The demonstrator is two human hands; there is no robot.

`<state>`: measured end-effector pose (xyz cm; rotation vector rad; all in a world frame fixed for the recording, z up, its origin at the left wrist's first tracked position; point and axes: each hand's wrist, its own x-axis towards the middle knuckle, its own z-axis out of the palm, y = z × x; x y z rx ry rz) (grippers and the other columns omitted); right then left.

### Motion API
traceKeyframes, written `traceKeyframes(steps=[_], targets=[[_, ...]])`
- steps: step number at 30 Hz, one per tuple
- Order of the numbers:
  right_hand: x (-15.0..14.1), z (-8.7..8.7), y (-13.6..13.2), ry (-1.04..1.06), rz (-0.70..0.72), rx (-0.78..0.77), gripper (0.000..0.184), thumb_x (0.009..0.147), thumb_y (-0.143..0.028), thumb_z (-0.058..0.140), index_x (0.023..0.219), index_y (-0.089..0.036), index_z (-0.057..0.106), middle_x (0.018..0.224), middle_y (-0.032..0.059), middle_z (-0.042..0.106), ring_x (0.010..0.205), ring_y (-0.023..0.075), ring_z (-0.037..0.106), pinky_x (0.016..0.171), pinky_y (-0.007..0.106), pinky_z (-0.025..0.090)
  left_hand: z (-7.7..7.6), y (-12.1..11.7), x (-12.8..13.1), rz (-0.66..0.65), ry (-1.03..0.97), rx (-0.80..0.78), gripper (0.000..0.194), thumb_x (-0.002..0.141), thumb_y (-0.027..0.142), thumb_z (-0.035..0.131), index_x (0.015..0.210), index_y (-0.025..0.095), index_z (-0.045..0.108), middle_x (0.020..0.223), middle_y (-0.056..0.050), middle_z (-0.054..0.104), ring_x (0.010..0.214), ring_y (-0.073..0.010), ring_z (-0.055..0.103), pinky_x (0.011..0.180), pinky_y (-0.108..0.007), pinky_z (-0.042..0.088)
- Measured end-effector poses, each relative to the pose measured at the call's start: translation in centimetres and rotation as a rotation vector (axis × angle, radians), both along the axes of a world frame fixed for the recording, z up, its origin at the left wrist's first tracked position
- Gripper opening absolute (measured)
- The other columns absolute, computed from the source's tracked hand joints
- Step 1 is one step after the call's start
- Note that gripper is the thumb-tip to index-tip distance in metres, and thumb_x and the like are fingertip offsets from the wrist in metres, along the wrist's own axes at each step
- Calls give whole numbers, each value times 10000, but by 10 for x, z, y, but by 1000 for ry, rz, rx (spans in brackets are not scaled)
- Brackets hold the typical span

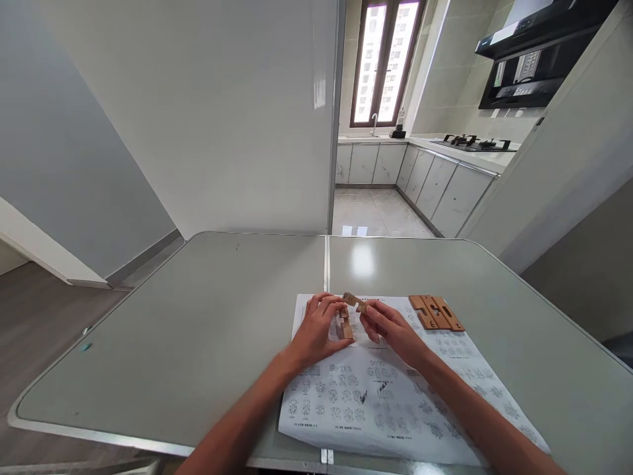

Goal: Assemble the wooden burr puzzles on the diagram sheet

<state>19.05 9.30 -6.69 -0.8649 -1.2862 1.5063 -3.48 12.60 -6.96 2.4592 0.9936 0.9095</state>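
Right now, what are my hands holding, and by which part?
Your right hand pinches a notched wooden bar by its right end. Your left hand holds a wooden block, fingers at its far end, thumb at its near end.

space left of hands (316,326), wooden pieces (436,313) right

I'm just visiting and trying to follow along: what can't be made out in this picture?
All in the head view:
Printed sheet: captions too small to read; right forearm covers part.
Wooden block: partly hidden by the left hand.
Small wooden bar: one end hidden by the right hand.
Range hood: cut off by the top edge.
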Motion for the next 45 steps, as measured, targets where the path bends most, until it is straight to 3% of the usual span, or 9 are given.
traceKeyframes(steps=[5,13,21,24,28,31,36,41,45], targets=[[-5,0,-2,-200,39,16,417,1001,-618,562,960,-205,605,764,-17,553,581,116,424,564,282,338,5,-4,0,2,-143,-86,652,756,276,874,1321,283,549,1256,-65,678,1151,-274,645,1034,-446,522],[-4,-1,-3,-423,19,113,415,1019,-616,515,950,-215,595,682,-42,511,583,131,419,577,288,338,8,-8,1,-29,-188,-62,668,773,247,854,1367,312,554,1252,-42,703,1135,-252,667,1028,-422,533],[1,3,-3,-412,118,113,432,1026,-630,490,932,-218,579,654,-48,497,574,134,432,576,283,368,13,-10,0,-54,-234,-134,668,775,228,847,1373,321,565,1255,-38,697,1112,-230,671,1001,-391,549],[4,2,-1,-389,135,115,423,1014,-627,520,994,-215,616,751,-14,583,631,146,512,616,290,439,15,-11,1,-81,-246,-160,652,798,254,837,1377,312,542,1280,-48,688,1112,-227,673,993,-388,555],[6,2,2,-378,52,178,429,982,-617,589,1157,-232,659,1062,70,687,891,213,631,793,343,525,19,-13,3,-194,-188,-64,555,839,218,793,1333,306,555,1284,-47,696,1177,-243,651,1043,-420,529],[3,3,1,-418,-36,244,387,981,-602,598,1000,-227,690,968,60,671,869,220,611,790,349,510,21,-15,6,-228,-160,-12,510,879,213,751,1345,313,568,1352,-67,657,1278,-263,602,1106,-458,492],[-3,3,-2,-313,-140,150,391,966,-604,619,928,-216,651,808,22,597,731,185,536,671,318,466,16,-18,8,-120,-286,-269,788,762,378,885,1441,283,497,1353,-120,633,1172,-285,648,1021,-461,546],[-5,4,-4,-173,-110,116,359,985,-572,613,925,-217,616,784,15,604,674,169,538,649,326,472,16,-15,12,-22,-382,-586,385,918,528,701,1127,205,699,992,-68,744,886,-220,689,867,-387,563],[-7,6,-5,-130,-77,105,338,980,-556,632,930,-226,578,815,25,662,671,170,572,671,345,498,20,-10,12,-12,-478,-713,438,931,592,653,1018,172,738,958,-79,745,871,-220,679,820,-349,537]])
